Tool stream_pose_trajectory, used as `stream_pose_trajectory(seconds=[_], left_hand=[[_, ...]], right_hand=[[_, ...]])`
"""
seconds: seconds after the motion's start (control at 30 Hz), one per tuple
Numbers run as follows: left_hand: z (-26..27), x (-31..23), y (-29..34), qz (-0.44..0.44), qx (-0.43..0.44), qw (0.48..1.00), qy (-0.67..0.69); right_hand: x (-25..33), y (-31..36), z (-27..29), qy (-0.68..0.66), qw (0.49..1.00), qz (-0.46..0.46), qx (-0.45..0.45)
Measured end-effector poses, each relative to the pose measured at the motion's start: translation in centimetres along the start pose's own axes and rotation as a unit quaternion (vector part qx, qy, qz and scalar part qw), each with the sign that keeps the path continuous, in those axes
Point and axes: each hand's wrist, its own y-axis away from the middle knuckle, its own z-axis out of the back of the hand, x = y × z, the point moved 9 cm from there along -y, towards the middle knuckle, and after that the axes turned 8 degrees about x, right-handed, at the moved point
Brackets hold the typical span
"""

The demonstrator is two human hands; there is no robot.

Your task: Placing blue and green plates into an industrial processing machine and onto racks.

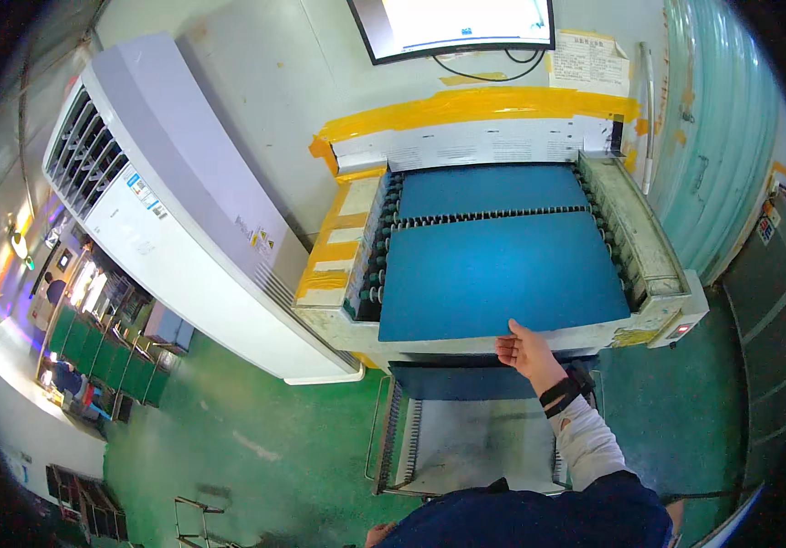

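A large blue panel (503,274) lies flat on the rollers of a conveyor machine, its near edge reaching over the machine's front lip. Behind it a second blue panel (493,189) rests on the same rollers, a narrow strip of rollers between them. My right hand (525,353) is at the near panel's front edge, thumb raised over the edge and fingers loosely bent below it, clear of a grip. Whether the thumb touches the panel I cannot tell. Only a sliver of my left hand (380,534) shows at the lower edge, beside my body; its fingers are hidden.
Below the machine stands a slotted rack (399,438) with a dark blue panel (448,382) at its far end. A tall white air conditioner (201,247) is close on the left. A screen (452,26) hangs above. Grey panels (763,338) lean at right; people work far left.
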Motion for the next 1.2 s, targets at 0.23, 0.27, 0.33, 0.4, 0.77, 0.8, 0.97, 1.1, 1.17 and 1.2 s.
stream_pose_trajectory(seconds=[0.23, 0.27, 0.33, 0.4, 0.77, 0.8, 0.97, 1.1, 1.17, 1.2], left_hand=[[-0.1, 0.1, 0.5, -0.002, -0.001, 1.0, 0.003], [-0.1, 0.1, 0.6, -0.002, -0.001, 1.0, 0.002], [-0.1, 0.1, 0.7, -0.003, -0.002, 1.0, 0.003], [-0.2, 0.1, 0.9, -0.004, -0.001, 1.0, 0.003], [-0.3, 0.2, 1.9, -0.007, -0.002, 1.0, 0.007], [-0.3, 0.1, 2.0, -0.007, -0.002, 1.0, 0.008], [-0.7, 0.5, 2.7, -0.008, -0.001, 1.0, 0.009], [-1.2, 0.5, 3.5, -0.017, 0.001, 1.0, 0.002], [-1.6, 0.0, 4.3, -0.029, 0.01, 0.999, -0.018], [-1.7, -0.2, 4.3, -0.025, 0.012, 1.0, -0.014]], right_hand=[[0.2, -0.1, -0.9, -0.008, 1.0, 0.006, 0.015], [0.1, -0.1, -0.7, -0.009, 1.0, 0.005, 0.007], [0.2, -0.2, -0.8, -0.005, 1.0, 0.01, 0.003], [0.1, -0.1, -0.9, -0.002, 1.0, 0.014, -0.002], [0.0, -0.4, -0.9, -0.043, 0.997, 0.067, -0.019], [-0.1, -0.3, -1.1, -0.043, 0.997, 0.066, -0.017], [0.2, 0.9, -2.1, -0.053, 0.994, 0.099, -0.017], [-0.7, 0.6, -1.4, 0.02, 0.998, 0.058, -0.035], [-1.0, 1.0, -1.0, 0.166, 0.983, 0.058, -0.043], [-2.2, -1.2, 1.4, 0.169, 0.983, 0.053, -0.043]])
